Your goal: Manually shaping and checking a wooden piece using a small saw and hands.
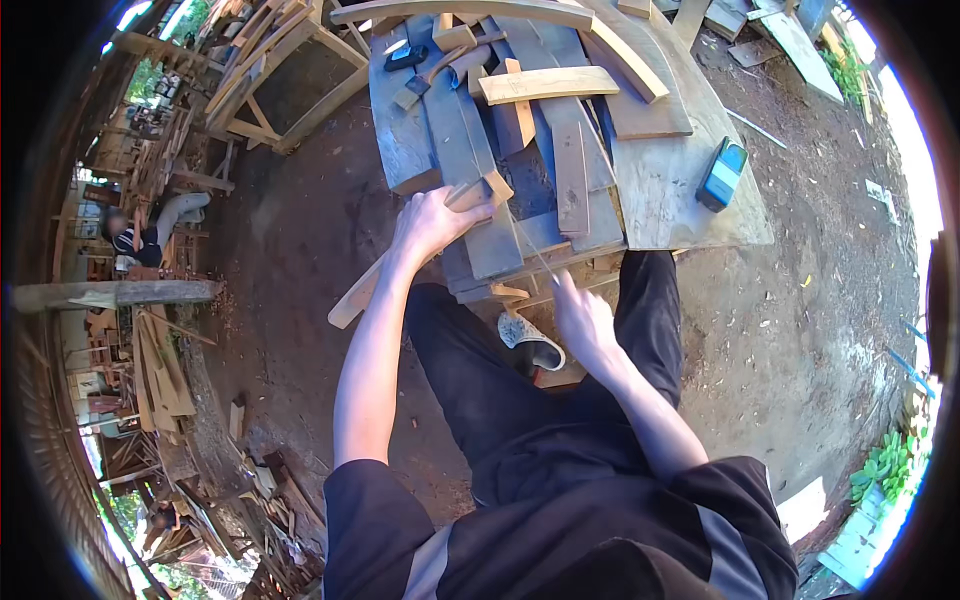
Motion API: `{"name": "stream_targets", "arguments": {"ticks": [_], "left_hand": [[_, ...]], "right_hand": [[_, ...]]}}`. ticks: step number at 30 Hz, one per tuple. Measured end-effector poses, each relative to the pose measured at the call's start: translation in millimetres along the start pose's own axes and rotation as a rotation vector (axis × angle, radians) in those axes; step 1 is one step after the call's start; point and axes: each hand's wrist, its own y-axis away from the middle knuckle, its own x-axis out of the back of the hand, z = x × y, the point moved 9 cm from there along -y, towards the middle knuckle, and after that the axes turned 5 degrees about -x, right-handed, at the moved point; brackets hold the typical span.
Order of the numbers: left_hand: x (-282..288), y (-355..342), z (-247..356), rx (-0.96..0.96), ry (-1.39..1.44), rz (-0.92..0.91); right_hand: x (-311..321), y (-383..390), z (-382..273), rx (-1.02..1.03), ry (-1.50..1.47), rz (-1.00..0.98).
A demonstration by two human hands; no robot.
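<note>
My left hand is closed over a long wooden strip, which lies at a slant across the near left corner of the plank bench. The strip's pale end shows beyond my fingers. Lower and to the right, my right hand is closed on a thin, light, rod-like tool. This tool points up and left toward the bench edge; its exact kind is too fine to make out. A short brown board lies on the bench ahead of my right hand.
Curved wooden pieces and a wooden-handled tool lie farther up the bench, near a small black object. A blue-and-black device rests at the right. A wooden frame stands left; another person sits far left.
</note>
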Motion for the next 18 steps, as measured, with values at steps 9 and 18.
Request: {"name": "stream_targets", "arguments": {"ticks": [9,18], "left_hand": [[0,-16,-8,-0.144,0.112,0.042],[5,-23,-14,-0.047,0.171,-0.016]], "right_hand": [[13,-5,-20,-0.030,0.016,-0.077],[15,-12,-9,0.005,0.027,-0.039]]}}
